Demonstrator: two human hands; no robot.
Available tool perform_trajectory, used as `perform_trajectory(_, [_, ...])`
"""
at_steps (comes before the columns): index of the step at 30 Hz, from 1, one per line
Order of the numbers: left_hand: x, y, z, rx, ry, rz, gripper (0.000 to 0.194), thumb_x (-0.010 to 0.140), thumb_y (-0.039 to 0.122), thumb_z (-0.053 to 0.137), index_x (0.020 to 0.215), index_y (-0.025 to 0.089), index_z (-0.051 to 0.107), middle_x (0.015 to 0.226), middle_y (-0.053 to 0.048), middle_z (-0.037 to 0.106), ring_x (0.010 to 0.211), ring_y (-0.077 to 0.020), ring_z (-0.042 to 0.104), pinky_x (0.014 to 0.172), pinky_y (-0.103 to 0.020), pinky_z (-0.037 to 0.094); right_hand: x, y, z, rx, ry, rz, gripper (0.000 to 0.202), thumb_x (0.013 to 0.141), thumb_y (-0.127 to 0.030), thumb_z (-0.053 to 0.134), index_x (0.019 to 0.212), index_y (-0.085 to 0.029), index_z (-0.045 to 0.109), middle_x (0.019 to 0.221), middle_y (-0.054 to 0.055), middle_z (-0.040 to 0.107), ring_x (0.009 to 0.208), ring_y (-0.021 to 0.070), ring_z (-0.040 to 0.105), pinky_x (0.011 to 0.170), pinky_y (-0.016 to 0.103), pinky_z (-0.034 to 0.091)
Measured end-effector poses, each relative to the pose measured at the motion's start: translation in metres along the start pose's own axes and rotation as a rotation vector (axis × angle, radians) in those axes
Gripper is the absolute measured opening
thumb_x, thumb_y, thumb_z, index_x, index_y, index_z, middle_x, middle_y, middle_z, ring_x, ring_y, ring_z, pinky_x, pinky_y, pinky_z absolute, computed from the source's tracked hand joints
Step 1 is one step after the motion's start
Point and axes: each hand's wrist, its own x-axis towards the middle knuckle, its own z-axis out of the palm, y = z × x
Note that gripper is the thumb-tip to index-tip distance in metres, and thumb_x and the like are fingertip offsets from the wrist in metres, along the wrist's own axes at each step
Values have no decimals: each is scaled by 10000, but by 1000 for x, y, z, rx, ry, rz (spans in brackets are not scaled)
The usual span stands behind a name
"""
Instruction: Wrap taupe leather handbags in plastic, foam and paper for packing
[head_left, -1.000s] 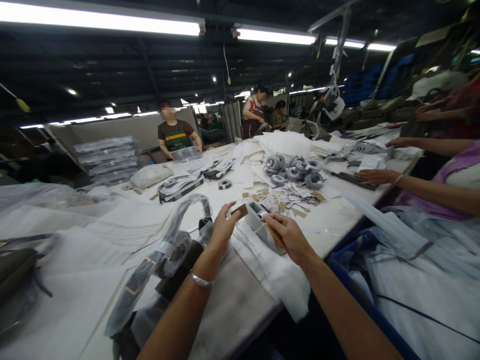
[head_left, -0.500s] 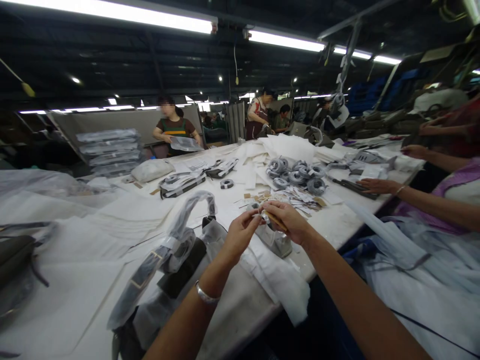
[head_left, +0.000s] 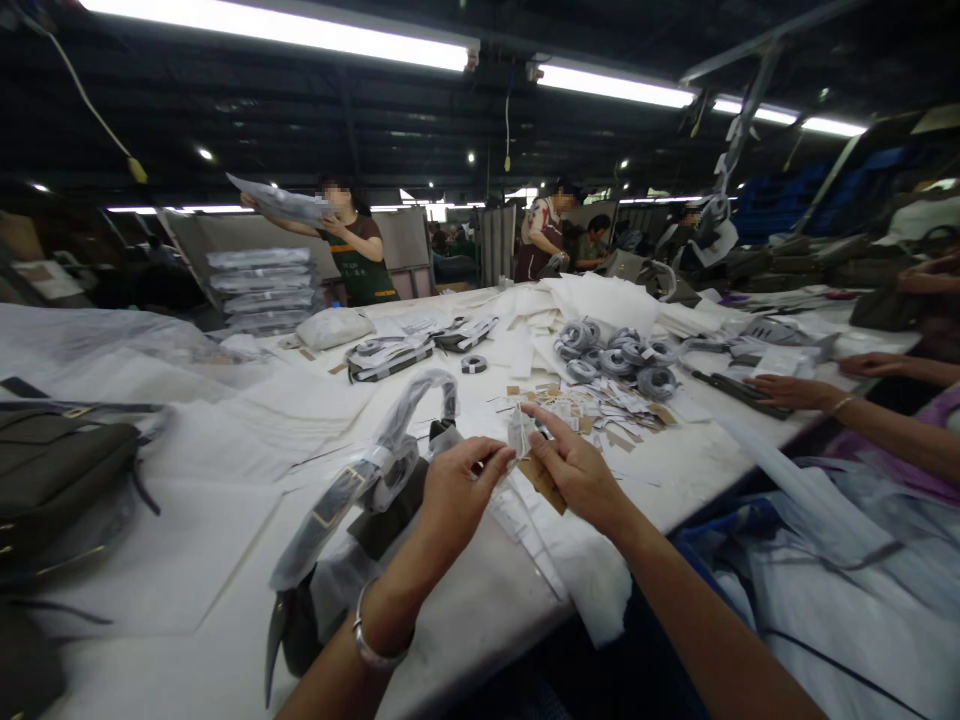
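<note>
My left hand [head_left: 461,495], with a silver bangle at the wrist, pinches a thin white string, thumb against forefinger. Close beside it, my right hand [head_left: 577,465] holds a brown card tag [head_left: 543,484] under its fingers, along with a small clear packet [head_left: 517,430] near the fingertips. The string runs between the two hands. Left of them lies a dark handbag [head_left: 390,515], whose handle [head_left: 346,495] with a gold buckle is wrapped in translucent film. Loose tags [head_left: 592,410] in white and brown are scattered just beyond my hands.
Coiled, wrapped straps [head_left: 615,350] are heaped behind the tags. White sheets [head_left: 217,540] cover the table's left side, beside another dark bag [head_left: 64,480]. At right, a co-worker's hand [head_left: 795,393] rests on the table. Across it, a person [head_left: 360,250] lifts a wrapped package near a stack [head_left: 262,290].
My hands have drawn slightly apart, and the brown tag now hangs lower under my right hand. The view has turned left. Across the table, the person has raised the wrapped package.
</note>
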Motion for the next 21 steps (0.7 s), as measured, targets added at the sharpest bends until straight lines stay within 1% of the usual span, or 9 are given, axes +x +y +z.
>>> perform_trajectory(3, [-11,3,-19,7,9,-13,223,922,378,607,849,193,706,754,-5,684,703,-149,601,682,-248,453,-5,-7,11,-88,0,-47,534,973,-495,461,1432,-224,481,524,-79,403,477,125,394,471,232,309])
perform_trajectory(5, [-20,6,-28,11,-5,-23,241,949,394,563,915,199,700,788,-4,690,710,-145,619,659,-238,473,-10,-12,19,-103,-19,-74,532,984,-478,453,1452,-226,456,515,-84,401,475,125,400,482,235,313])
perform_trajectory(7, [-30,9,-34,41,-27,-21,198,927,378,609,1002,218,697,907,-6,713,768,-145,640,669,-230,489,-14,-18,28,-115,-46,-100,534,991,-459,445,1476,-234,423,529,-79,454,487,128,434,495,240,329])
perform_trajectory(9, [-39,12,-36,75,-42,-23,204,879,335,685,1062,244,700,994,1,725,830,-149,658,695,-224,498,-19,-22,36,-131,-64,-134,534,997,-437,436,1493,-241,397,564,-68,519,509,134,478,514,246,353])
perform_trajectory(11, [-48,11,-39,74,-42,-42,208,862,295,709,1067,258,717,997,7,741,856,-156,677,736,-231,512,-24,-25,44,-154,-72,-169,526,1001,-414,430,1496,-242,396,580,-62,537,520,137,498,529,251,367])
perform_trajectory(13, [-56,8,-43,61,-41,-72,180,867,276,704,1042,259,741,989,4,755,875,-166,692,780,-244,524,-28,-26,51,-185,-70,-203,513,1000,-402,436,1483,-231,425,570,-60,524,519,138,496,536,255,369])
perform_trajectory(17, [-70,0,-56,60,-37,-115,143,859,282,713,987,243,765,983,-13,760,901,-184,696,817,-264,529,-37,-22,63,-203,-89,-237,514,994,-399,456,1467,-197,455,532,-67,491,497,135,479,542,259,369])
perform_trajectory(19, [-77,-3,-63,-4,-20,-151,151,857,294,714,983,226,761,973,-27,756,901,-184,691,832,-269,527,-42,-19,69,-173,-108,-226,518,995,-402,455,1469,-191,450,519,-76,476,487,130,472,539,255,365])
perform_trajectory(21, [-82,-3,-70,-147,-8,-214,188,861,320,712,1008,208,748,894,-31,743,858,-170,683,810,-265,532,-47,-14,75,-140,-119,-201,518,996,-408,455,1467,-194,451,512,-83,461,482,126,464,532,251,357])
